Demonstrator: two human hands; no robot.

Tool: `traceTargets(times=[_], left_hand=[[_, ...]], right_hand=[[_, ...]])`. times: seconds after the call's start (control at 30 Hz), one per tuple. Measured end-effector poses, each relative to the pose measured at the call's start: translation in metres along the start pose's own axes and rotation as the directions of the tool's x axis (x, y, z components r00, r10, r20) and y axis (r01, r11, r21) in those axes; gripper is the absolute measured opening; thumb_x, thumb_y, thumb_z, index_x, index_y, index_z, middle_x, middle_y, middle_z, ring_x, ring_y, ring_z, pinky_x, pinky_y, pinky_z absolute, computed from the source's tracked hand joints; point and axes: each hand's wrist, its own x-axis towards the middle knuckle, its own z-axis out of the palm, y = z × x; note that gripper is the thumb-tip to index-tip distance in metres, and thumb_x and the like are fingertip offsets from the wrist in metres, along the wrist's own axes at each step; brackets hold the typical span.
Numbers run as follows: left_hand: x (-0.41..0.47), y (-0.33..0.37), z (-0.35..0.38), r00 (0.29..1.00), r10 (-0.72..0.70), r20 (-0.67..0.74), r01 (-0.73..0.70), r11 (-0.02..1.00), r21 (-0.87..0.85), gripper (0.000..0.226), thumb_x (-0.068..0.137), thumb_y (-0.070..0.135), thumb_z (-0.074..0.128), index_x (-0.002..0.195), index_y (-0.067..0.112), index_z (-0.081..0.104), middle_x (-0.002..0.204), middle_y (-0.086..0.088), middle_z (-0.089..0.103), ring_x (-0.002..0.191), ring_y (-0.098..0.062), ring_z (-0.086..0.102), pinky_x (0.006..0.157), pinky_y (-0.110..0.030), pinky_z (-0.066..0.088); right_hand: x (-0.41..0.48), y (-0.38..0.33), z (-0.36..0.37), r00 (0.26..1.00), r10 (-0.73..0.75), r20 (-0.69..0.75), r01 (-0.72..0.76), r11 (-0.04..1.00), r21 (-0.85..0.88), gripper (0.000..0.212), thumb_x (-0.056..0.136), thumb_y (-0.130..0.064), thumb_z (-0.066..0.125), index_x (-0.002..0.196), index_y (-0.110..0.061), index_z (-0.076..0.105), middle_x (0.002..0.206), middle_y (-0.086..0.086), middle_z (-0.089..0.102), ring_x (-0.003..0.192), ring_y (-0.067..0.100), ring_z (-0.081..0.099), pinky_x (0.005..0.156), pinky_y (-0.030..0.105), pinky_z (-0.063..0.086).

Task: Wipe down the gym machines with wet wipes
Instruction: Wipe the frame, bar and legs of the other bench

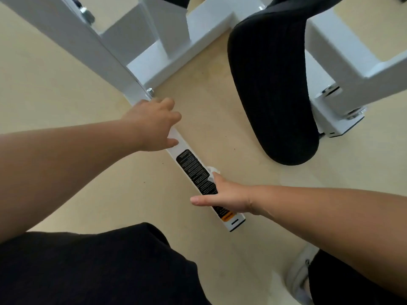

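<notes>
A white metal bar (182,144) of the gym machine slants from upper left down to its free end at lower centre, with a black warning label (196,170) on top. My left hand (152,124) grips the bar above the label, fingers curled round it. My right hand (222,194) lies over the lower part of the label and presses a crumpled white wet wipe (212,171) against the bar's right side. Only a small part of the wipe shows beyond my fingers.
A black padded seat (271,89) hangs to the right of the bar. White frame beams and bolted feet (339,113) stand on the beige floor (66,84) behind. My dark-trousered legs and a grey shoe (299,276) fill the bottom.
</notes>
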Motion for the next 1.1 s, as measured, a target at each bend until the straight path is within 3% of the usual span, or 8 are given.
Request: traceTargets(times=[0.17, 0.27, 0.43, 0.6, 0.67, 0.73, 0.9, 1.1], left_hand=[[-0.027, -0.027, 0.024, 0.990, -0.128, 0.060, 0.126, 0.991, 0.039, 0.063, 0.092, 0.046, 0.052, 0.150, 0.029, 0.035, 0.150, -0.005, 0.034, 0.131, -0.026, 0.043, 0.106, -0.042, 0.040], [-0.041, -0.037, 0.036, 0.968, -0.146, 0.204, 0.163, 0.984, -0.071, 0.084, 0.093, 0.037, 0.053, 0.161, 0.036, 0.002, 0.169, 0.003, -0.003, 0.150, -0.025, 0.024, 0.119, -0.043, 0.028], [-0.052, -0.042, 0.049, 0.949, -0.132, 0.285, 0.200, 0.953, -0.227, 0.090, 0.094, 0.029, 0.053, 0.160, 0.033, -0.008, 0.163, 0.013, -0.030, 0.145, -0.024, 0.035, 0.102, -0.040, 0.046], [-0.063, -0.046, 0.053, 0.934, -0.148, 0.326, 0.244, 0.929, -0.278, 0.087, 0.095, 0.021, 0.048, 0.161, 0.026, -0.008, 0.163, 0.010, -0.031, 0.141, -0.026, 0.041, 0.090, -0.034, 0.047], [-0.070, -0.051, 0.057, 0.924, -0.156, 0.348, 0.263, 0.923, -0.282, 0.085, 0.095, 0.015, 0.045, 0.161, 0.024, -0.008, 0.164, 0.009, -0.029, 0.140, -0.028, 0.042, 0.088, -0.034, 0.047], [-0.075, -0.058, 0.061, 0.910, -0.174, 0.376, 0.292, 0.914, -0.283, 0.083, 0.096, 0.012, 0.042, 0.161, 0.024, -0.008, 0.165, 0.009, -0.027, 0.141, -0.027, 0.041, 0.084, -0.033, 0.044], [-0.076, -0.074, 0.063, 0.914, -0.161, 0.373, 0.289, 0.903, -0.318, 0.083, 0.095, 0.005, 0.036, 0.161, 0.025, -0.011, 0.165, 0.013, -0.023, 0.148, -0.026, 0.032, 0.099, -0.031, 0.038], [-0.066, -0.094, 0.043, 0.935, -0.192, 0.297, 0.276, 0.921, -0.275, 0.058, 0.102, 0.009, 0.041, 0.158, 0.007, 0.025, 0.166, -0.010, 0.023, 0.150, -0.026, 0.027, 0.116, -0.040, 0.032]], right_hand=[[0.029, -0.045, -0.001, 0.982, -0.166, -0.093, 0.167, 0.986, 0.003, 0.110, 0.073, -0.067, 0.080, 0.157, -0.036, 0.016, 0.146, -0.017, 0.036, 0.142, 0.003, 0.030, 0.108, 0.028, 0.028], [0.050, -0.070, 0.000, 0.956, -0.259, -0.142, 0.257, 0.966, -0.032, 0.115, 0.067, -0.069, 0.079, 0.157, -0.034, 0.017, 0.149, -0.013, 0.042, 0.137, 0.001, 0.038, 0.109, 0.028, 0.034], [0.077, -0.106, -0.005, 0.920, -0.341, -0.194, 0.327, 0.940, -0.101, 0.125, 0.064, -0.069, 0.083, 0.159, -0.032, 0.012, 0.152, -0.011, 0.040, 0.138, 0.006, 0.042, 0.109, 0.027, 0.041], [0.090, -0.148, -0.007, 0.879, -0.427, -0.212, 0.336, 0.871, -0.359, 0.129, 0.077, -0.065, 0.079, 0.163, -0.026, -0.009, 0.170, -0.006, 0.005, 0.155, 0.011, 0.011, 0.122, 0.031, 0.017], [0.093, -0.158, -0.004, 0.881, -0.441, -0.169, 0.232, 0.716, -0.659, 0.126, 0.084, -0.072, 0.065, 0.161, -0.017, -0.019, 0.170, 0.001, -0.019, 0.157, 0.016, -0.010, 0.127, 0.036, 0.005], [0.096, -0.158, -0.003, 0.892, -0.442, -0.094, 0.101, 0.397, -0.912, 0.117, 0.091, -0.076, 0.047, 0.158, -0.012, -0.026, 0.163, 0.007, -0.037, 0.153, 0.021, -0.029, 0.128, 0.040, -0.006], [0.077, -0.139, -0.013, 0.912, -0.329, 0.244, 0.160, -0.264, -0.951, 0.102, 0.094, -0.080, 0.014, 0.157, -0.009, -0.026, 0.160, 0.010, -0.041, 0.146, 0.023, -0.041, 0.124, 0.048, -0.019], [0.076, -0.174, -0.031, 0.947, -0.189, 0.259, 0.122, -0.534, -0.837, 0.089, 0.096, -0.076, 0.007, 0.158, -0.019, -0.023, 0.163, 0.001, -0.036, 0.148, 0.019, -0.037, 0.122, 0.050, -0.022]])
